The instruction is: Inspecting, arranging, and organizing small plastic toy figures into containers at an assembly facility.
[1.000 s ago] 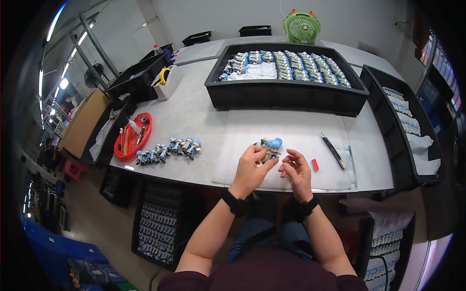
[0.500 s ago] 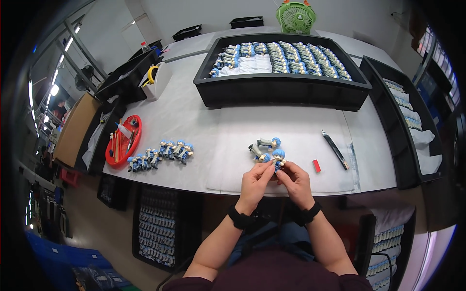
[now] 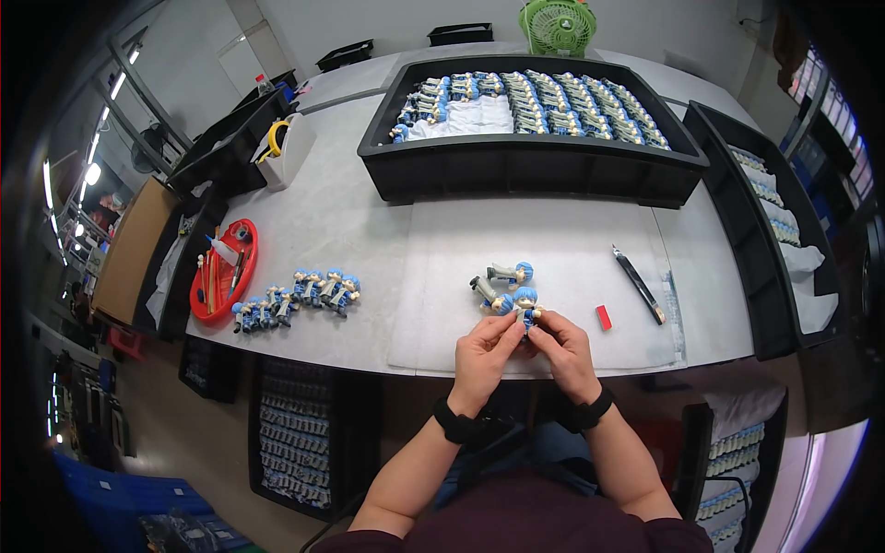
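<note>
Right at the near edge of the counter (image 3: 350, 221), a small toy figure with a blue cap (image 3: 526, 302) sits pinched between both hands, raised just above the pale work mat (image 3: 553, 240) so the fingers can get at it from either side. The left hand (image 3: 483, 348) is closed on the figure's lower body from the left, thumb and forefinger meeting on it; the right hand (image 3: 562, 345) is closed on it from the right, fingertips pressed up near the head. What exactly the fingers do to it is too small to tell.

Just beyond the hands, two more blue-capped figures (image 3: 502, 281) lie on their sides on the mat, near enough to pick up without reaching. To the right, a small red block (image 3: 604, 317) and a dark pen-like tool (image 3: 638, 284) rest on the mat, apart from each other.

Further left, a row of like figures (image 3: 295, 297) lies packed side by side off the mat, next to a red tray of tools (image 3: 224, 269). At the back, a large black bin (image 3: 535, 161) holds many more figures in rows, and a second black bin (image 3: 765, 230) runs along the right edge. A green fan (image 3: 558, 23) stands behind the large bin
</note>
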`<state>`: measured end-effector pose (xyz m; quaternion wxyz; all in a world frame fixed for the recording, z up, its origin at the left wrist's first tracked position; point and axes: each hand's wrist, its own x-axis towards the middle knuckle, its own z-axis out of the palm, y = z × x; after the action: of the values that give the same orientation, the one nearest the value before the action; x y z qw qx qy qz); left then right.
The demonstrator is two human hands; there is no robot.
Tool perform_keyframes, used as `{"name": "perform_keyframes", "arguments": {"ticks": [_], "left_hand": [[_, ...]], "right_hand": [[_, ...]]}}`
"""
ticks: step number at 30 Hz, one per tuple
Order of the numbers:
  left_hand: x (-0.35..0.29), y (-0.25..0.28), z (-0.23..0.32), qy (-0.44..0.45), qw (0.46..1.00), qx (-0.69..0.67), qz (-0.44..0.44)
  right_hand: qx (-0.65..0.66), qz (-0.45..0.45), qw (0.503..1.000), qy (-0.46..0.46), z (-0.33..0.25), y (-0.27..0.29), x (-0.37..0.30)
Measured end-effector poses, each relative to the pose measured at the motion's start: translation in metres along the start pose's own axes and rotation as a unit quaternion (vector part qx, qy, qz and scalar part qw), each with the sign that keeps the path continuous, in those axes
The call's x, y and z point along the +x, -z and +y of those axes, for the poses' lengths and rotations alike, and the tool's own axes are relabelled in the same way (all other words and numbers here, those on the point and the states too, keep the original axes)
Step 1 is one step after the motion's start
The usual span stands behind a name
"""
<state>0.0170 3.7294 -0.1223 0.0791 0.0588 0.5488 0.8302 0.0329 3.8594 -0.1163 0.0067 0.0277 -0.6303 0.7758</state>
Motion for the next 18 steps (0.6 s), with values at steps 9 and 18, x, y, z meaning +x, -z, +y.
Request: {"name": "perform_keyframes", "arguments": {"ticks": [9,18], "left_hand": [[-0.008,0.014,0.018,-0.035,0.998,0.039,-0.022],[0.006,0.129,0.098,-0.145,0.705,0.671,0.177]], "right_hand": [[0.003,-0.042,0.999,0.009,0.0,0.0,-0.003],[-0.002,-0.033,0.999,0.016,-0.002,-0.002,-0.002]]}}
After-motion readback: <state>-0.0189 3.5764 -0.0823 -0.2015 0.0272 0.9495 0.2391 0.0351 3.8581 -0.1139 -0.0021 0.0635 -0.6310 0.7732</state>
